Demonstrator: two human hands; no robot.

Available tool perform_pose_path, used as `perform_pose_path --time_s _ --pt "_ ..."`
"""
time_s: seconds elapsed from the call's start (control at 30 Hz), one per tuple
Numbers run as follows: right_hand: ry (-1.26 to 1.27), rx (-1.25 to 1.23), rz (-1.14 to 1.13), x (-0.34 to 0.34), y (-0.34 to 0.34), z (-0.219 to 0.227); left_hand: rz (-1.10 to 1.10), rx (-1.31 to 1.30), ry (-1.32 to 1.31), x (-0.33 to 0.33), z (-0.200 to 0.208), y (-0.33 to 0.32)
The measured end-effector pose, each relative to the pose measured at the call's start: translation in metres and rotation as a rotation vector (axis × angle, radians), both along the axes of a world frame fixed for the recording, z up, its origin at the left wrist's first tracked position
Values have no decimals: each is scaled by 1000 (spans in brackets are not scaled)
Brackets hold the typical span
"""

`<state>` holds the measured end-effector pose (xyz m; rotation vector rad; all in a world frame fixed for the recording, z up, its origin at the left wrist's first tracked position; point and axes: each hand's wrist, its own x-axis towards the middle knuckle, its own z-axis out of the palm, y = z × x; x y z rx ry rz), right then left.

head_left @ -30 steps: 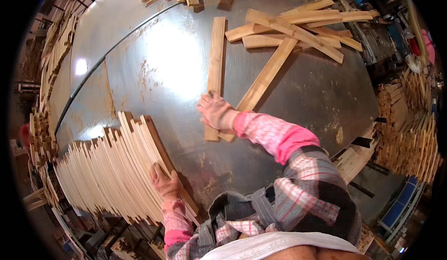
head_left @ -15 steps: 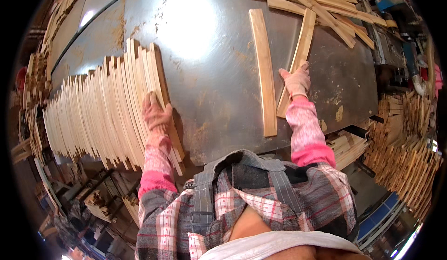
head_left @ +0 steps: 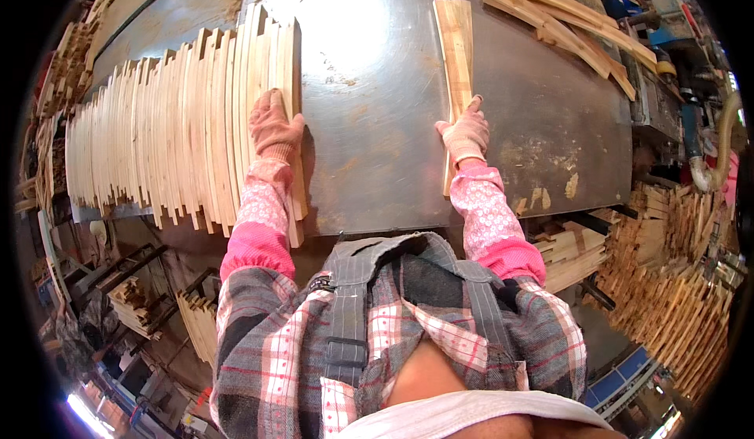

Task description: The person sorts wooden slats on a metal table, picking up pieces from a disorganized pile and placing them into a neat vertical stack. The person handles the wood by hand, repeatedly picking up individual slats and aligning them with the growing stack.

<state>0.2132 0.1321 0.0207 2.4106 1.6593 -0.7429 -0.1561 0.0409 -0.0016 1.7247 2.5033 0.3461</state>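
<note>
A long row of pale wooden strips (head_left: 182, 117) stands packed side by side on the left of the metal table. My left hand (head_left: 274, 125), in a pinkish work glove, lies on the right end of this row with its fingers stretched out. Over on the right, my right hand (head_left: 466, 133), gloved alike, is closed on a wooden slat (head_left: 460, 78). Two slats seem to lie together there, overlapping, pointing away from me. The glove hides part of them, so I cannot tell whether both are gripped.
More wooden slats (head_left: 550, 23) lie crossed in a loose pile at the far right of the metal table (head_left: 361, 156). Machinery with a hose (head_left: 726, 137) stands beyond the right edge. Stacked wood (head_left: 667, 282) fills the lower right, and boards (head_left: 577, 258) sit below the table edge.
My right hand has moved left with its slat, bringing it against the other loose slat. The left hand stays on the row. The whole view has shifted slightly.
</note>
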Motion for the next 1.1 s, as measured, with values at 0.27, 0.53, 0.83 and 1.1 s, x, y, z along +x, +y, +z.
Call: perform_pose_path --time_s 0.27,0.53,0.83,1.1 --pt "1163 -48 -47 -59 -43 -29 -61 -38 -37 1 19 -30" --pt "526 -324 736 -207 -76 -3 -17 275 -250 34 35 -47" --pt "371 -282 1043 -133 -25 11 -61 23 -56 51 13 -52" --pt "139 33 609 18 170 72 -193 291 -60 80 26 51"
